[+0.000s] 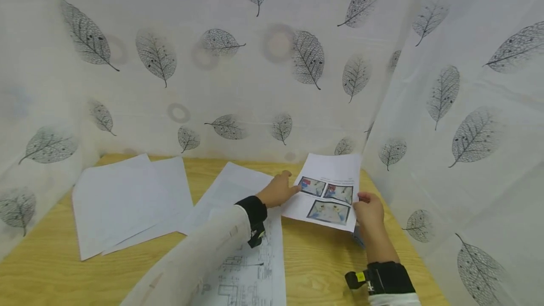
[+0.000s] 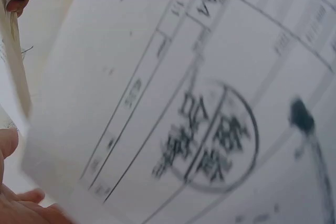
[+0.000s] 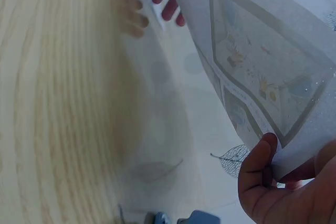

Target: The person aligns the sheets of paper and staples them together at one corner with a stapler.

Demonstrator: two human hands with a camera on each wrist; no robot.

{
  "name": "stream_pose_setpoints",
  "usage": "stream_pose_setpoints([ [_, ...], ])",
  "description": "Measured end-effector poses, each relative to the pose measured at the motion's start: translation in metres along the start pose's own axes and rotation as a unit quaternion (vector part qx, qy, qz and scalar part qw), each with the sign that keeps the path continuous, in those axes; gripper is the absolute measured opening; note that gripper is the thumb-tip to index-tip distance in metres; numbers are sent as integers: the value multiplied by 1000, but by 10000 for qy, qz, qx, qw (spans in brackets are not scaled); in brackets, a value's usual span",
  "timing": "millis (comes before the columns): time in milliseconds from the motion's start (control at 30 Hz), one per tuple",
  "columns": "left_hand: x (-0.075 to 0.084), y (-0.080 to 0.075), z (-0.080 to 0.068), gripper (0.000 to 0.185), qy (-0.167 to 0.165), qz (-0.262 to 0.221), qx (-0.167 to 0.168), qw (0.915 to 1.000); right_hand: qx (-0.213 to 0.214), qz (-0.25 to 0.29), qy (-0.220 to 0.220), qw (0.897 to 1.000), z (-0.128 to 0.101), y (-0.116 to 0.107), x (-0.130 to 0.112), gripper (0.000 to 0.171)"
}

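Note:
Both hands hold a printed sheet (image 1: 329, 192) with three colour photos, lifted off the wooden table (image 1: 318, 259) at the right. My left hand (image 1: 278, 190) pinches its left edge, thumb on the printed face. My right hand (image 1: 369, 209) pinches the lower right corner. In the right wrist view the sheet (image 3: 262, 77) curves overhead, my right thumb (image 3: 257, 177) presses its edge, and the left hand's fingertips (image 3: 168, 3) show behind the far edge. The left wrist view is filled by a blurred page with a round stamp (image 2: 210, 140).
A sheet with line drawings (image 1: 250, 268) lies under my left forearm, with a blank sheet (image 1: 229, 188) beyond it. Two overlapping blank sheets (image 1: 123, 202) lie at the left. Leaf-patterned curtains (image 1: 467, 131) close in the table. A small blue-grey object (image 1: 357, 239) sits under the held sheet.

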State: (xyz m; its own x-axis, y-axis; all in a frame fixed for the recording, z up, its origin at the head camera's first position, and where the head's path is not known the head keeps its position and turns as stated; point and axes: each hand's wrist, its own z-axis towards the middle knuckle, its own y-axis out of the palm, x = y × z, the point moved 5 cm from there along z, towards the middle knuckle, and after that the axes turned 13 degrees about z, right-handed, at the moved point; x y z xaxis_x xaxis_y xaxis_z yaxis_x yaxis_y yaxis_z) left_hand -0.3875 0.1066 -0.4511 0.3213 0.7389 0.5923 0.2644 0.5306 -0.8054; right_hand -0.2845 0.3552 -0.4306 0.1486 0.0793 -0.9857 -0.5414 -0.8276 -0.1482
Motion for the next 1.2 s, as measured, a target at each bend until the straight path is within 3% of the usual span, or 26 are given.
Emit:
stream_pose_setpoints([
  [167,-4,1,5,78,-469,-818,143,9954,-247,687,194,9971,-4,4,-9,51],
  [267,-2,-3,6,71,-576,-1187,320,9907,-331,928,145,9950,-7,6,-15,56],
  [467,9,-25,5,43,-55,-1538,795,9849,-409,887,-143,9951,-13,8,-28,58],
  [633,18,-48,4,41,330,-1708,1045,9792,-342,788,-131,9962,-14,10,-34,48],
  [767,23,-69,1,39,517,-1635,1295,9766,-288,908,-110,9954,-14,13,-40,44],
  [933,33,-98,-5,38,739,-1313,1635,9750,-244,1177,-459,9917,-17,18,-51,39],
  [1067,38,-113,-18,40,789,-1248,1603,9760,-304,1328,-626,9887,-24,23,-59,33],
  [1200,33,-124,-37,45,792,-1092,1559,9785,-523,1065,-647,9908,-35,31,-65,30],
])
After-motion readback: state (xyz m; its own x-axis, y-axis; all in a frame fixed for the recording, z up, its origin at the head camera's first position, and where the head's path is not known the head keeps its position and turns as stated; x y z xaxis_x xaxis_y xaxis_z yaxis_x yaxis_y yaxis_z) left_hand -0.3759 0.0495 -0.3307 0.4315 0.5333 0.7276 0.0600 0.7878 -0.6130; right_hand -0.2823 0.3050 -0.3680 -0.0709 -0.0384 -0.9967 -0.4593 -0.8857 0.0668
